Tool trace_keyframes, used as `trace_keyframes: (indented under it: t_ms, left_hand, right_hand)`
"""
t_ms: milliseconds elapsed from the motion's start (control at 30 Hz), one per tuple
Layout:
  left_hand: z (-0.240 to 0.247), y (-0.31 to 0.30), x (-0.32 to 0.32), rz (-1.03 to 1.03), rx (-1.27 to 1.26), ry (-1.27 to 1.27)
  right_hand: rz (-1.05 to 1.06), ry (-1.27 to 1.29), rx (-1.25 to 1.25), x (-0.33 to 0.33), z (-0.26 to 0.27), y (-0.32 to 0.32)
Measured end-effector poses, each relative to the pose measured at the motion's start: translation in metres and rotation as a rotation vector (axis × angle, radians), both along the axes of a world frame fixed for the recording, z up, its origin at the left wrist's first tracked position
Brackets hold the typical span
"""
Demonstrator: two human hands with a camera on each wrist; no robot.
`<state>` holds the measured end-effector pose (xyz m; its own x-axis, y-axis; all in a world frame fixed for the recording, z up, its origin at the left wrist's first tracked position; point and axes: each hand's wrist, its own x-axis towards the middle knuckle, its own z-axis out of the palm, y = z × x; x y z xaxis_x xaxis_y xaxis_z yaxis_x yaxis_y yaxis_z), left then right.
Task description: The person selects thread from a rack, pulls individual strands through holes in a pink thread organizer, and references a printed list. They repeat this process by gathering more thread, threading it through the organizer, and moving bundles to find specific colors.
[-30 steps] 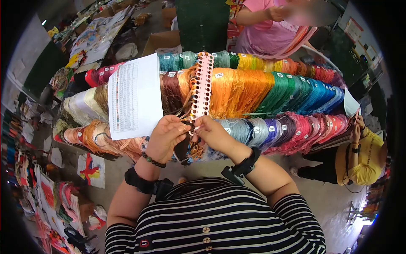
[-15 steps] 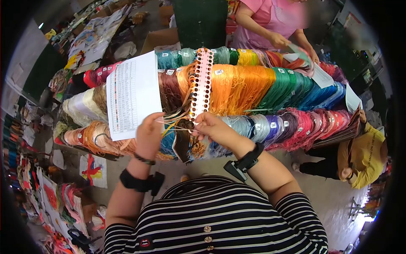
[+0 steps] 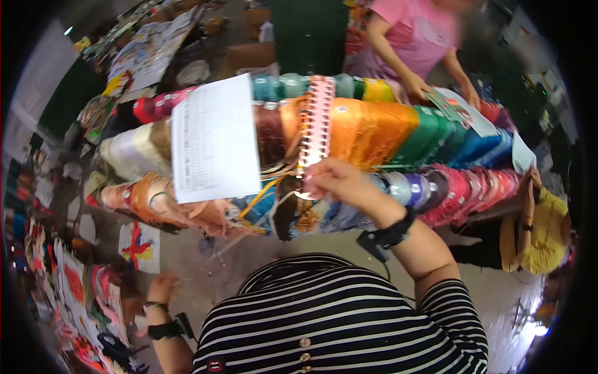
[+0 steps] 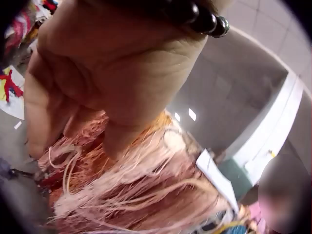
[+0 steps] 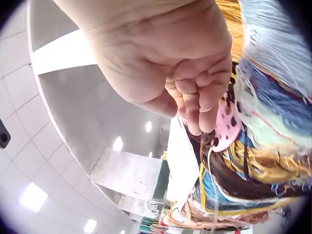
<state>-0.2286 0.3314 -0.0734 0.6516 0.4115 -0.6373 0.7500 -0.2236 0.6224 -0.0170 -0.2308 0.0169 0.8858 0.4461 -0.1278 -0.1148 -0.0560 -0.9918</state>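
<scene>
A pink perforated card lies upright across the thread bundles in the head view. My right hand is at its lower end, fingers curled. In the right wrist view, the right hand pinches thin thread beside the pink card; the fingertips partly hide the grip. Dark and light strands hang below it. Low on the left, away from the rack, is my left hand, blurred. The left wrist view shows the left hand with loosely bent fingers, nothing visible between them, and pale pink thread beyond.
A printed sheet lies over the rack left of the card. Orange thread and other coloured bundles extend rightward. A person in pink handles papers behind the rack; another in yellow stands at the right.
My left hand has moved from beside the card down and left, away from the rack. The right hand stays at the card's lower end. The person in pink has lowered their hands to the papers.
</scene>
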Motion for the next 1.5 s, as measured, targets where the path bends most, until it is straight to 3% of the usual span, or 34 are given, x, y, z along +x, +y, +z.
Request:
trace_keyframes:
  t_ms: [67, 100, 133, 233, 400, 500, 600, 733, 833, 933, 1133, 1300, 1500]
  left_hand:
    - [-0.020, -0.018, -0.015, -0.076, 0.141, 0.058]
    - [-0.016, -0.030, -0.007, -0.121, 0.198, 0.052]
    - [-0.012, -0.038, 0.000, -0.101, 0.125, -0.048]
    - [0.015, -0.069, 0.042, -0.074, 0.013, -0.377]
    - [0.076, -0.101, 0.113, -0.128, -0.045, -0.749]
    - [0.080, -0.094, 0.144, -0.164, -0.046, -0.809]
    - [0.080, -0.092, 0.186, -0.193, -0.056, -1.029]
    - [0.085, -0.095, 0.214, -0.213, 0.199, -0.950]
    - [0.081, -0.104, 0.234, -0.193, 0.118, -0.951]
    - [0.062, -0.106, 0.249, -0.247, -0.155, -0.964]
    - [0.050, -0.105, 0.254, -0.223, -0.177, -0.916]
    - [0.055, -0.104, 0.255, -0.368, -0.093, -0.890]
    - [0.063, -0.099, 0.253, -0.431, -0.014, -0.886]
  right_hand:
    - [0.010, -0.002, 0.134, 0.011, -0.002, -0.002]
    - [-0.012, -0.037, 0.019, 0.011, 0.016, 0.000]
    - [-0.102, -0.069, 0.128, 0.014, 0.004, 0.004]
    - [-0.281, -0.200, 0.005, 0.018, -0.012, 0.012]
    - [-0.725, -0.368, 0.115, 0.011, -0.048, 0.021]
    - [-0.791, -0.382, 0.069, 0.011, -0.056, 0.020]
    - [-0.811, -0.452, 0.029, 0.013, -0.060, 0.021]
    - [-0.722, -0.325, 0.021, 0.015, -0.062, 0.021]
    - [-0.708, -0.268, -0.010, 0.015, -0.057, 0.027]
    - [-0.699, -0.236, -0.094, 0.015, -0.049, 0.032]
    - [-0.707, -0.197, -0.100, 0.015, -0.048, 0.038]
    - [-0.748, -0.184, -0.020, 0.017, -0.046, 0.044]
    - [-0.735, -0.138, -0.138, 0.017, -0.046, 0.040]
